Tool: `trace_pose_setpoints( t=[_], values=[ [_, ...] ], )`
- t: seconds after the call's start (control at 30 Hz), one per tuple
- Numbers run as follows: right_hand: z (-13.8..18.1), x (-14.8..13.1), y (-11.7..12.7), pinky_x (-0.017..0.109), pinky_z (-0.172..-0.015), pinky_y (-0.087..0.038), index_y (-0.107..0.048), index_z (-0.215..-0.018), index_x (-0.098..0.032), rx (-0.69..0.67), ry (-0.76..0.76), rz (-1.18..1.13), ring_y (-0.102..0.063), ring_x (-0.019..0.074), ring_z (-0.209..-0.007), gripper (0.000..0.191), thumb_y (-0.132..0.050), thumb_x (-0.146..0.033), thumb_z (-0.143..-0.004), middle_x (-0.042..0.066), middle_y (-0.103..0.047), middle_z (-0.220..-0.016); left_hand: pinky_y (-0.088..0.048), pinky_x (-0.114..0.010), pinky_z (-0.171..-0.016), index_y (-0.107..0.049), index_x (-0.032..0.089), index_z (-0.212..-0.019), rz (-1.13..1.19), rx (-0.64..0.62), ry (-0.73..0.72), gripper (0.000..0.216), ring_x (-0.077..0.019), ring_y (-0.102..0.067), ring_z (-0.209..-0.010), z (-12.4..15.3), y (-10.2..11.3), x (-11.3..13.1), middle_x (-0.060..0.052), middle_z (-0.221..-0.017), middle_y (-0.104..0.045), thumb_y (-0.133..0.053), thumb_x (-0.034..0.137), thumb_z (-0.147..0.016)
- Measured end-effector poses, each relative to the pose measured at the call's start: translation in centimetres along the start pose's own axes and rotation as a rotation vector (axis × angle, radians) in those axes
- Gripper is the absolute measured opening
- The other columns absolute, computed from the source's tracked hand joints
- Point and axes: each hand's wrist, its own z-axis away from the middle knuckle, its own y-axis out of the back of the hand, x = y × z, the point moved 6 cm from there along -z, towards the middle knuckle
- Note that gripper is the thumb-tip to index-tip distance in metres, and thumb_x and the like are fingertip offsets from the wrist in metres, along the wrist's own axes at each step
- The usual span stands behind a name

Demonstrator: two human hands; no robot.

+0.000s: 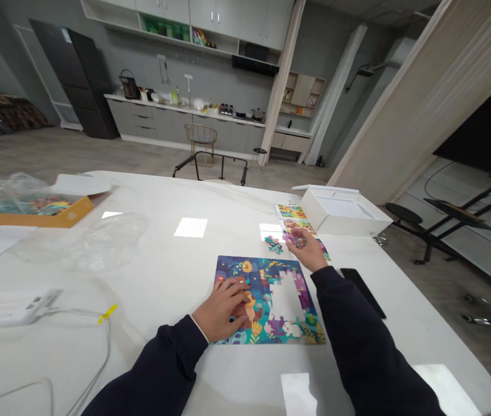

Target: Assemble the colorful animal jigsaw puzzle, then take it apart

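Note:
A colourful jigsaw puzzle (289,329) lies flat on the white table (176,271), with a white gap left of its right side. My left hand (223,307) rests flat on the puzzle's left part, fingers stretched out. My right hand (305,247) is beyond the puzzle's far right corner, its fingers pinched on a purple puzzle piece (289,237). A few loose pieces (274,244) lie just left of that hand. A printed picture sheet (291,212) lies behind the hand.
An open white box (344,212) stands at the far right, a black phone (361,290) right of my right sleeve. At the left are an orange tray (33,211) of pieces, clear plastic bags (98,240), papers, a white power strip (11,306) and cables. Chairs stand beyond the table.

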Motion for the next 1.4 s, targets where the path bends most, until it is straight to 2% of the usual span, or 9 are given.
trace_pose_setpoints(
  t=[0.07,0.13,0.23,0.3,0.4,0.53,0.73,1.13,1.4],
  values=[
    [2.9,1.0,2.3,0.045,-0.088,-0.060,-0.064,-0.118,-0.022,0.016,-0.042,-0.094,-0.071,0.0255,-0.093,0.042,-0.072,-0.045,-0.084,0.011,-0.072,-0.116,-0.034,-0.056,-0.114,-0.067,0.025,-0.113,-0.002,-0.001,0.001,0.035,-0.0344,-0.047,-0.135,0.0,0.0,0.0,-0.008,-0.140,-0.062,-0.071,0.020,-0.078],
    [5.9,1.3,3.3,0.047,-0.092,-0.061,-0.064,-0.118,-0.024,-0.013,-0.039,-0.160,-0.071,0.0262,-0.099,0.040,-0.072,-0.044,-0.084,0.011,-0.072,-0.119,-0.034,-0.056,-0.114,-0.067,0.025,-0.114,-0.006,-0.004,-0.002,0.037,-0.0348,-0.046,-0.135,0.0,0.0,0.0,-0.008,-0.141,-0.061,-0.070,0.019,-0.078],
    [9.4,1.0,2.7,0.046,-0.093,-0.061,-0.065,-0.116,-0.026,-0.068,-0.022,-0.185,-0.071,0.0266,-0.101,0.034,-0.071,-0.037,-0.085,0.009,-0.071,-0.118,-0.034,-0.056,-0.114,-0.067,0.025,-0.115,-0.023,-0.013,-0.005,0.038,-0.0349,-0.047,-0.135,0.0,-0.2,0.0,-0.008,-0.142,-0.061,-0.069,0.018,-0.078],
    [10.6,0.2,1.8,0.047,-0.096,-0.060,-0.066,-0.116,-0.026,-0.091,0.031,-0.133,-0.070,0.0276,-0.105,0.034,-0.071,-0.032,-0.083,0.009,-0.071,-0.117,-0.034,-0.056,-0.114,-0.066,0.025,-0.115,-0.034,-0.015,-0.009,0.038,-0.0348,-0.047,-0.134,-0.1,-0.2,0.0,-0.008,-0.142,-0.061,-0.069,0.017,-0.078],
    [10.9,-0.6,0.5,0.047,-0.102,-0.055,-0.066,-0.118,-0.025,-0.128,0.114,-0.057,-0.067,0.0287,-0.112,0.037,-0.070,-0.025,-0.081,0.010,-0.071,-0.117,-0.036,-0.055,-0.113,-0.066,0.024,-0.116,-0.046,-0.010,-0.014,0.038,-0.0340,-0.048,-0.134,-0.1,-0.2,-0.1,-0.009,-0.142,-0.061,-0.068,0.018,-0.079],
    [10.7,-0.5,-0.5,0.047,-0.107,-0.051,-0.068,-0.117,-0.026,-0.182,0.146,-0.037,-0.064,0.0282,-0.118,0.036,-0.067,-0.020,-0.082,0.009,-0.071,-0.120,-0.037,-0.053,-0.113,-0.066,0.025,-0.117,-0.053,-0.005,-0.023,0.036,-0.0334,-0.048,-0.134,-0.1,-0.2,-0.1,-0.009,-0.142,-0.061,-0.067,0.020,-0.082],
    [11.1,0.2,-0.9,0.048,-0.108,-0.051,-0.074,-0.107,-0.024,-0.206,0.137,-0.005,-0.064,0.0281,-0.119,0.025,-0.066,-0.020,-0.084,0.011,-0.069,-0.126,-0.037,-0.053,-0.112,-0.065,0.025,-0.118,-0.061,-0.024,-0.024,0.033,-0.0334,-0.047,-0.135,-0.1,-0.2,-0.1,-0.009,-0.143,-0.061,-0.067,0.023,-0.085],
    [11.1,0.2,-0.9,0.050,-0.104,-0.053,-0.078,-0.106,-0.027,-0.218,0.163,0.025,-0.064,0.0289,-0.115,0.023,-0.069,-0.020,-0.086,0.009,-0.073,-0.119,-0.038,-0.053,-0.113,-0.067,0.026,-0.118,-0.058,-0.010,-0.028,0.033,-0.0328,-0.048,-0.134,-0.1,-0.2,-0.1,-0.009,-0.142,-0.061,-0.066,0.023,-0.085],
    [11.2,0.3,-1.1,0.051,-0.103,-0.052,-0.079,-0.107,-0.025,-0.242,0.172,0.052,-0.063,0.0287,-0.115,0.022,-0.069,-0.020,-0.088,0.011,-0.071,-0.118,-0.038,-0.052,-0.112,-0.067,0.026,-0.118,-0.064,-0.025,-0.017,0.031,-0.0328,-0.048,-0.134,-0.2,-0.2,-0.1,-0.008,-0.143,-0.061,-0.068,0.026,-0.087]
  ],
)
